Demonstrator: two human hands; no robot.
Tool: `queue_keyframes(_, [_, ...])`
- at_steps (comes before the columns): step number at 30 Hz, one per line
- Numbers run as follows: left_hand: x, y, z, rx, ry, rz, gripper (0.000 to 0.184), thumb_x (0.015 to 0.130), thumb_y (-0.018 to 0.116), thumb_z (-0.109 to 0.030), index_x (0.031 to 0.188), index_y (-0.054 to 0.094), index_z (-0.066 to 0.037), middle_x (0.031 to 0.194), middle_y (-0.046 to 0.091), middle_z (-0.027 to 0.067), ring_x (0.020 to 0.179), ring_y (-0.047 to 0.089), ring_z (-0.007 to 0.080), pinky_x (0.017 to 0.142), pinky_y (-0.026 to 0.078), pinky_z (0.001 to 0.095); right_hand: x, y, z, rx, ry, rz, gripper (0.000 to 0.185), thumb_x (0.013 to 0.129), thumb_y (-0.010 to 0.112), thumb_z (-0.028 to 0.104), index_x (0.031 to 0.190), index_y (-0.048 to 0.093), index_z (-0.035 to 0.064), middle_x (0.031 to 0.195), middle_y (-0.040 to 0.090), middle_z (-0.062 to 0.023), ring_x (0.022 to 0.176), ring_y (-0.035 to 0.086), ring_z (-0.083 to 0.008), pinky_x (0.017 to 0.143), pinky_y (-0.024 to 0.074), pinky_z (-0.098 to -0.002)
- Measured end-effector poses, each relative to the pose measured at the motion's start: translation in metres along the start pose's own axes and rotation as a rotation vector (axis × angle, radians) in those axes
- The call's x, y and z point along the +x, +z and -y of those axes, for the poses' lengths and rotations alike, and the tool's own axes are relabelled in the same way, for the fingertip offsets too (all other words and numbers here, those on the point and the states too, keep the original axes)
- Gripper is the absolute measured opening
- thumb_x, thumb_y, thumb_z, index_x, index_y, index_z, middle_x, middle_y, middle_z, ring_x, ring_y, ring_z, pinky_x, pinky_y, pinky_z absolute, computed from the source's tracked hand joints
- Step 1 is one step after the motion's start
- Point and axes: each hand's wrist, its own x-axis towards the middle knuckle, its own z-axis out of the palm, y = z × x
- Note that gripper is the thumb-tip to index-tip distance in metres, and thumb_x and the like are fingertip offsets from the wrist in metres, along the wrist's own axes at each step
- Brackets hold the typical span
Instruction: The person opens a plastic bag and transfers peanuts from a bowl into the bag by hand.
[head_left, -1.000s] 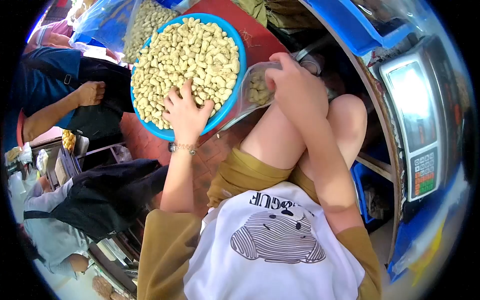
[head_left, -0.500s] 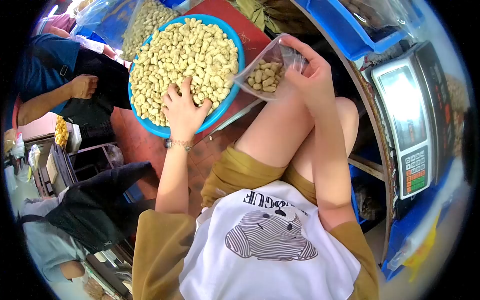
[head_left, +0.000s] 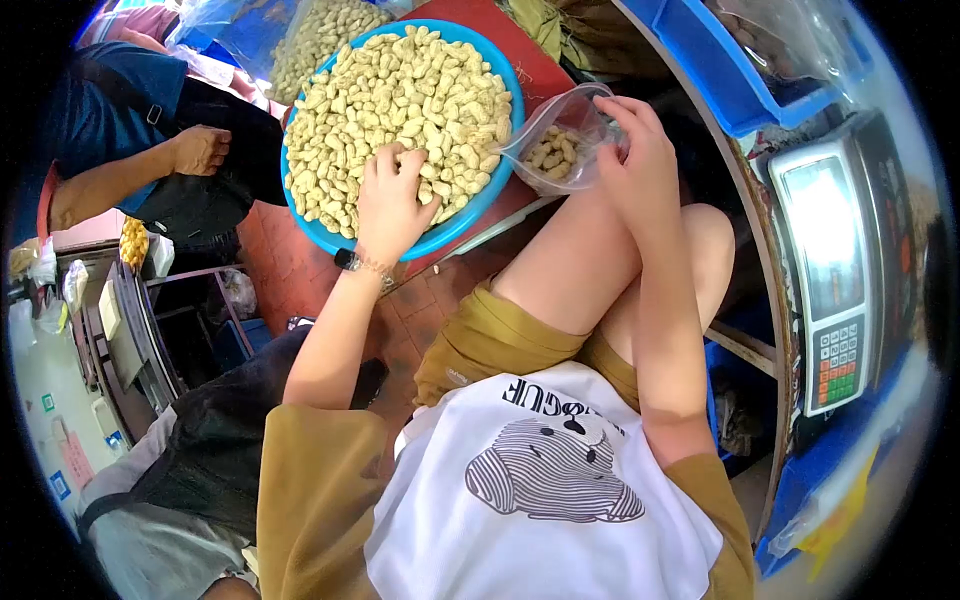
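A round blue basin (head_left: 300, 215) is heaped with unshelled peanuts (head_left: 420, 95). Over the near side of the heap, my left hand (head_left: 388, 205) has its fingers curled down among the peanuts, the thumb a little apart; its palm is hidden. A watch and a bracelet circle that wrist. To the right of the basin, my right hand (head_left: 637, 165) grips the edge of a clear plastic bag (head_left: 545, 118) between thumb and fingers. The bag's mouth faces the basin and touches or nearly touches its rim. Some peanuts (head_left: 553, 155) lie inside the bag.
A digital scale (head_left: 820, 250) stands at the right, below a blue tray (head_left: 710, 70). Behind the basin is a large clear bag of peanuts (head_left: 325, 40). A red surface (head_left: 490, 35) lies under the basin. At the left are another person's fist (head_left: 200, 150) and a person in dark clothing (head_left: 250, 430).
My left hand's fingers have gone from spread to curled in the peanuts. The bag's mouth has opened wider and turned toward the basin. The person at lower left has shifted.
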Motion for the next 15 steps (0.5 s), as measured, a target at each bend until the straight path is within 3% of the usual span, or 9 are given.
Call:
queue_keyframes(6, [0.007, 0.002, 0.022, -0.112, -0.015, 0.020, 0.037, 0.072, 0.070, -0.010, 0.108, 0.061, -0.010, 0.115, 0.056, 0.0101, 0.105, 0.057, 0.0323, 0.084, 0.051, 0.0423, -0.001, 0.002, 0.003, -0.029, -0.009, 0.007, 0.041, 0.076, 0.054, -0.002, 0.115, 0.066, 0.0033, 0.119, 0.061, -0.0131, 0.099, 0.063, -0.0350, 0.087, 0.0502, -0.0413])
queue_keyframes(7, [0.012, -0.001, 0.018, -0.224, -0.075, -0.029, 0.023, 0.077, 0.068, -0.008, 0.099, 0.063, -0.008, 0.106, 0.062, 0.0096, 0.100, 0.061, 0.0311, 0.085, 0.050, 0.0411, -0.001, 0.002, 0.003, -0.033, -0.020, 0.002, 0.041, 0.076, 0.054, -0.002, 0.115, 0.066, 0.0032, 0.119, 0.061, -0.0132, 0.099, 0.063, -0.0352, 0.087, 0.0501, -0.0413])
queue_keyframes(10, [0.022, 0.010, 0.035, -0.418, -0.126, -0.172, 0.010, 0.082, 0.066, -0.008, 0.091, 0.064, -0.006, 0.098, 0.066, 0.0096, 0.095, 0.063, 0.0289, 0.085, 0.050, 0.0378, -0.001, 0.002, 0.001, -0.033, -0.048, -0.008, 0.041, 0.076, 0.053, -0.002, 0.115, 0.065, 0.0029, 0.118, 0.061, -0.0134, 0.099, 0.063, -0.0356, 0.087, 0.0500, -0.0412])
queue_keyframes(11, [0.025, 0.014, 0.043, -0.551, -0.222, -0.210, 0.005, 0.086, 0.065, -0.008, 0.088, 0.063, -0.004, 0.095, 0.068, 0.0080, 0.094, 0.064, 0.0237, 0.087, 0.049, 0.0342, -0.001, 0.002, 0.000, -0.025, -0.053, -0.007, 0.041, 0.077, 0.053, -0.002, 0.115, 0.065, 0.0027, 0.118, 0.061, -0.0135, 0.100, 0.063, -0.0357, 0.087, 0.0499, -0.0411])
queue_keyframes(12, [0.030, 0.015, 0.050, -0.573, -0.200, -0.292, 0.006, 0.089, 0.065, -0.010, 0.091, 0.063, -0.005, 0.094, 0.068, 0.0064, 0.079, 0.064, 0.0163, 0.070, 0.050, 0.0286, -0.002, 0.002, -0.001, -0.018, -0.057, -0.008, 0.041, 0.077, 0.053, -0.002, 0.115, 0.065, 0.0024, 0.118, 0.061, -0.0136, 0.100, 0.062, -0.0358, 0.087, 0.0499, -0.0411])
queue_keyframes(14, [0.033, 0.013, 0.062, -0.943, -0.565, -0.326, 0.005, 0.092, 0.062, -0.013, 0.094, 0.062, -0.008, 0.090, 0.066, 0.0053, 0.064, 0.058, 0.0090, 0.050, 0.045, 0.0218, -0.002, 0.001, 0.002, -0.010, -0.033, -0.001, 0.041, 0.077, 0.053, -0.002, 0.116, 0.065, 0.0025, 0.118, 0.061, -0.0136, 0.101, 0.062, -0.0356, 0.087, 0.0497, -0.0406])
queue_keyframes(15, [0.036, 0.004, 0.056, -1.198, -0.730, -0.389, 0.007, 0.096, 0.058, -0.017, 0.097, 0.059, -0.011, 0.088, 0.065, 0.0049, 0.055, 0.051, 0.0051, 0.037, 0.035, 0.0179, -0.002, 0.001, 0.003, -0.005, -0.021, 0.004, 0.041, 0.077, 0.053, -0.002, 0.116, 0.065, 0.0025, 0.118, 0.061, -0.0137, 0.101, 0.062, -0.0355, 0.087, 0.0497, -0.0404])
